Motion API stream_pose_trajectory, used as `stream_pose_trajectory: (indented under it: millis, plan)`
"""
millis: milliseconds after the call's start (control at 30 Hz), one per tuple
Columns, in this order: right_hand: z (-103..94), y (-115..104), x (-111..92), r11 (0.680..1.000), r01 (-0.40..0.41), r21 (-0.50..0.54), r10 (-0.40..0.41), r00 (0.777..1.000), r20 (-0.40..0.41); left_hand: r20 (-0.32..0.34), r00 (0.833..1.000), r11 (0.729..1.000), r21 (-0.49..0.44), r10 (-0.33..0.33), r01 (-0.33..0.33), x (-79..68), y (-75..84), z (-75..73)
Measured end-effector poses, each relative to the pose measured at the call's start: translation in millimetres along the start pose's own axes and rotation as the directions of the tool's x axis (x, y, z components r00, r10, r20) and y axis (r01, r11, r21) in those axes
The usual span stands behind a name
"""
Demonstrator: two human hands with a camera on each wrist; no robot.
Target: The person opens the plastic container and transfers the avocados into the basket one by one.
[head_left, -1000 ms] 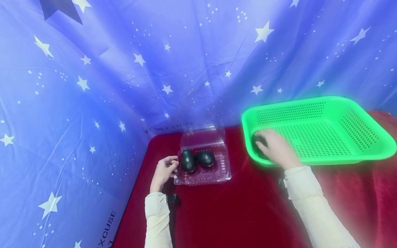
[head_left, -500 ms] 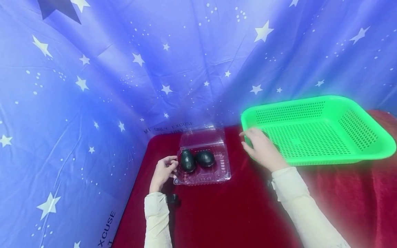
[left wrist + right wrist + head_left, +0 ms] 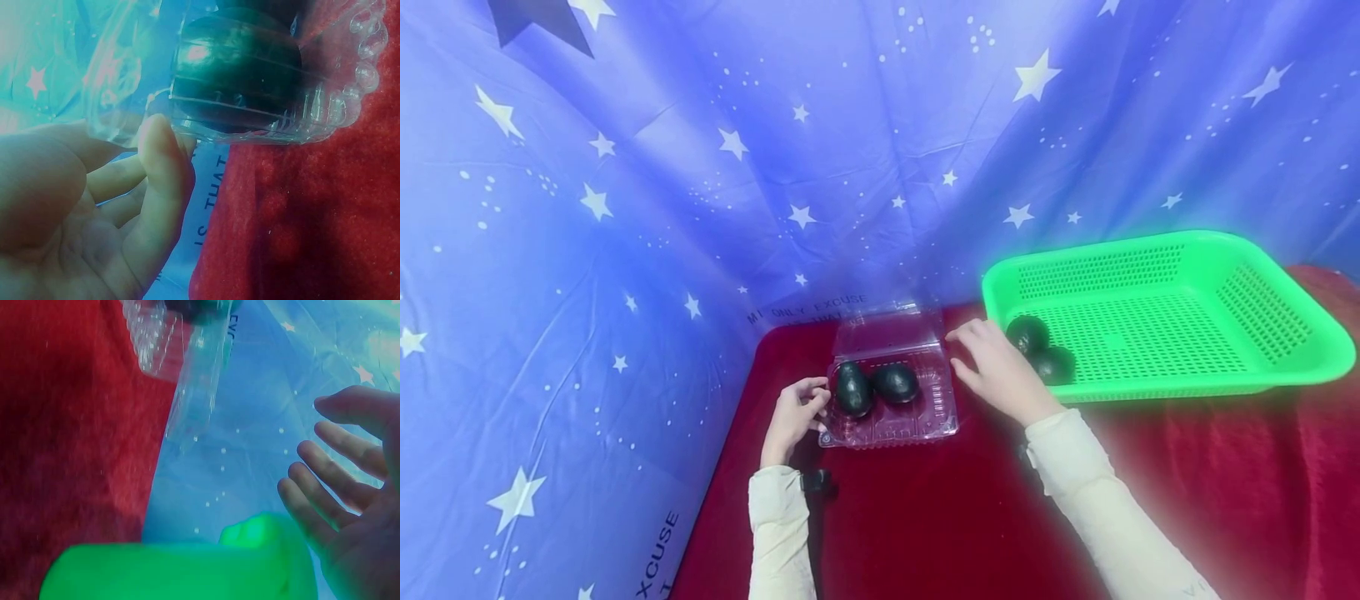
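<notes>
the left hand (image 3: 792, 415) is pinching the box (image 3: 898, 432) by its edge — two avocados (image 3: 853, 390) are lying inside. the right hand (image 3: 996, 371) is hovering empty, fingers apart, between box and basket (image 3: 1180, 342) — two more avocados (image 3: 1054, 365) are resting there.

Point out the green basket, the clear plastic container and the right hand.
Green basket (image 3: 1165, 335), head view: bare mesh floor.
Clear plastic container (image 3: 916, 424), head view: front part of its base.
Right hand (image 3: 1002, 372), head view: back of the hand.
</notes>
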State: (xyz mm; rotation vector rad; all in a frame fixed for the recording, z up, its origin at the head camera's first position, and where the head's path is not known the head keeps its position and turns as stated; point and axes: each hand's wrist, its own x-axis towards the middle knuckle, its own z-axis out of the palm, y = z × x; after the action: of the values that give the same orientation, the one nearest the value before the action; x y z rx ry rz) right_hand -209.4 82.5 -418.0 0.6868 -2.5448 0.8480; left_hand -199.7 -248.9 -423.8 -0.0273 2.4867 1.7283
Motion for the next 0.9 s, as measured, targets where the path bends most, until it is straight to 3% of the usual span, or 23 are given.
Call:
stream_pose_trajectory:
  millis: [200, 900]
  plan:
    - [11.5, -7.7, 3.0, 0.999, 0.024, -0.041, -0.023, 0.999, 0.025, 0.007, 1.0, 1.0, -0.008, -0.006, 0.006, 0.8, -0.8, -0.4]
    - [49.5, -19.3, 1.0, 0.999, 0.034, 0.017, -0.036, 0.992, 0.118, -0.004, 1.0, 1.0, -0.002, -0.014, 0.014, -1.5, 0.8, 0.0]
